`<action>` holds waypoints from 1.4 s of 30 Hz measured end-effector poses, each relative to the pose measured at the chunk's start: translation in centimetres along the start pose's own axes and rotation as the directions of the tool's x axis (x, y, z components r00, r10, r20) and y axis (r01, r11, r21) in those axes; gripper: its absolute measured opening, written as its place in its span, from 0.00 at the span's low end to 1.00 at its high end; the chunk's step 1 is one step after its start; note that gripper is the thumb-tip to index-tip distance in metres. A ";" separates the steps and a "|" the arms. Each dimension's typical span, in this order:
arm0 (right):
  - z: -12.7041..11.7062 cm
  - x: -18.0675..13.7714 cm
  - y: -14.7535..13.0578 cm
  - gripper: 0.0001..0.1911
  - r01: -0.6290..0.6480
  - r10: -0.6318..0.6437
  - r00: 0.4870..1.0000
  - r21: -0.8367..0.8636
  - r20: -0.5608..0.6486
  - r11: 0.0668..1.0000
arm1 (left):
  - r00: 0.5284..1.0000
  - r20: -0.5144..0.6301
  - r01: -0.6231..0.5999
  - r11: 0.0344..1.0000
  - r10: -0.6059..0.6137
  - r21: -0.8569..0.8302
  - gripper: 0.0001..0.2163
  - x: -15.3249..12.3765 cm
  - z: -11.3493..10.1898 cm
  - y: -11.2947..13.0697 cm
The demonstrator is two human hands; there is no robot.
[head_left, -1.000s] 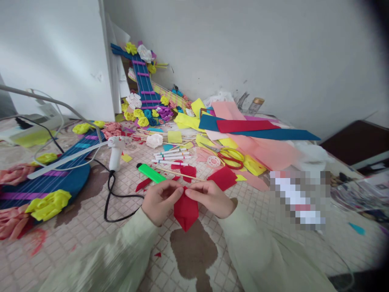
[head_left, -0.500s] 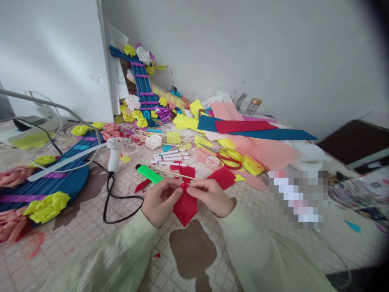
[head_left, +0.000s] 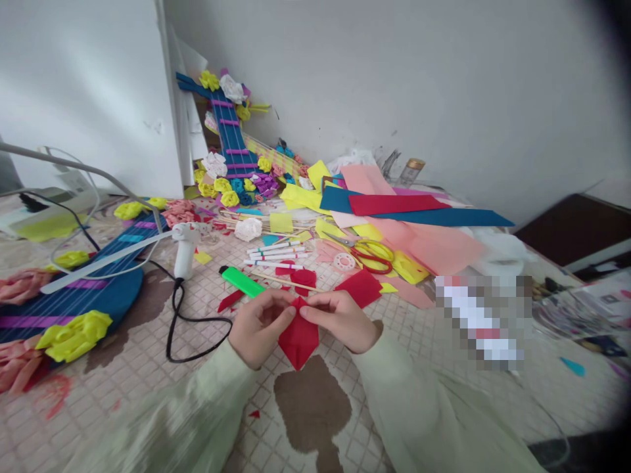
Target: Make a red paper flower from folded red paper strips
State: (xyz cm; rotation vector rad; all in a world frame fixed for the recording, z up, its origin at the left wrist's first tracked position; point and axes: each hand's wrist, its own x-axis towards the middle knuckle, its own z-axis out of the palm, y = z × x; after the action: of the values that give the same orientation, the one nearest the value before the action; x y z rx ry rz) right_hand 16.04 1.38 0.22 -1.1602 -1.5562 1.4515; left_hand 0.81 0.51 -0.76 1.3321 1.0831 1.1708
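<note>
A folded piece of red paper [head_left: 298,338] hangs point-down between both my hands, low in the middle of the head view. My left hand [head_left: 256,325] pinches its upper left edge with thumb and fingers closed. My right hand [head_left: 340,318] pinches the upper right edge, fingertips almost meeting the left ones at the top of the fold. Both sleeves are pale green. Just beyond my fingers lie red paper scraps [head_left: 362,287], a thin wooden stick [head_left: 290,282] and a green lighter [head_left: 241,281].
A white glue gun [head_left: 185,249] with a black cord [head_left: 180,328] lies to the left. Red-handled scissors [head_left: 372,255], several markers [head_left: 279,253] and sheets of coloured paper [head_left: 419,223] spread behind. A blue paper guitar [head_left: 73,289] with paper flowers fills the left side.
Both hands keep pinching the red paper in nearly the same spot; the fingertips have shifted slightly along the top of the fold, and the view drifted a little.
</note>
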 end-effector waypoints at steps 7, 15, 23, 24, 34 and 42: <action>0.1 -0.1 -0.1 0.09 0.000 -0.002 1.000 -0.065 -0.027 0.998 | 1.000 0.008 0.004 1.000 -0.004 -0.015 0.06 0.0 0.0 -0.2; 0.2 0.0 0.3 0.08 -0.004 0.003 1.000 -0.088 -0.012 0.996 | 0.999 0.035 0.034 0.999 -0.034 -0.015 0.06 0.0 0.0 -0.2; 0.2 -0.1 0.3 0.09 -0.011 0.013 1.000 -0.087 0.027 0.996 | 1.000 0.002 0.000 0.996 0.000 0.092 0.05 0.0 0.0 0.2; 0.2 -0.1 0.3 0.09 -0.008 0.011 1.000 -0.089 0.029 0.996 | 1.000 0.003 -0.008 0.994 0.008 0.107 0.05 0.0 0.0 0.1; 0.2 -0.2 0.3 0.10 0.010 -0.008 1.000 -0.134 0.020 0.991 | 1.000 0.006 -0.028 0.991 0.027 0.132 0.04 0.1 -0.1 0.2; 0.2 -0.2 0.0 0.10 0.015 -0.015 1.000 -0.139 0.007 0.990 | 1.000 -0.007 -0.016 0.991 0.017 0.136 0.04 0.1 -0.2 0.2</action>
State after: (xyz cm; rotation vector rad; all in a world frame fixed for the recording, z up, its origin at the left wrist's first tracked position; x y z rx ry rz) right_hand 15.89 1.12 0.19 -1.2221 -1.6898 1.3556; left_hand 0.66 0.58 -0.51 1.4441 1.1771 1.1315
